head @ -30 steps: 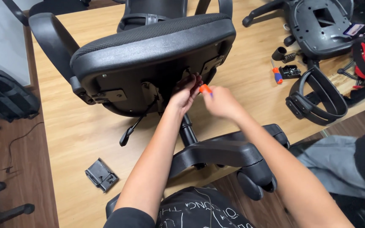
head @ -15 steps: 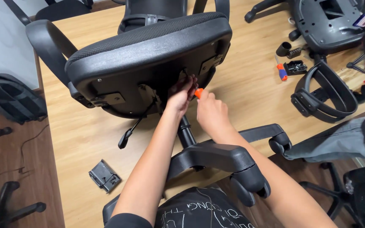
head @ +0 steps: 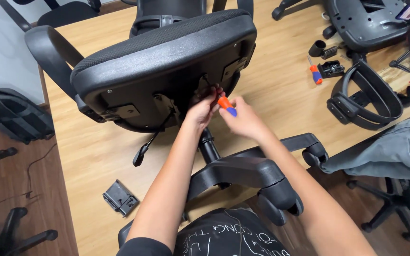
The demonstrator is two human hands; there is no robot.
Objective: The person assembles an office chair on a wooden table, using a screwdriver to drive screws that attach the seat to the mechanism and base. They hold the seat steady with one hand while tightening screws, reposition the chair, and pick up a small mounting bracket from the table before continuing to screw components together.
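A black office chair (head: 167, 61) lies tipped on a light wooden table (head: 281, 90), its seat underside facing me. My left hand (head: 202, 108) presses its fingers against the mechanism under the seat. My right hand (head: 244, 118) is closed around a screwdriver with an orange and blue handle (head: 226, 105), whose tip points into the same spot beside my left fingers. The chair's gas column (head: 208, 144) and wheeled star base (head: 257, 178) stick out toward me, under my forearms.
A small black metal bracket (head: 119, 198) lies on the table near the left edge. A second orange screwdriver (head: 314, 74), small black parts and a loose armrest loop (head: 366, 97) sit at right. Another seat base (head: 366, 21) is top right. A person's grey-clad leg (head: 385, 151) is at right.
The view has shifted slightly; both hands stay at the underside of the seat. My right hand has turned a little on the screwdriver handle.
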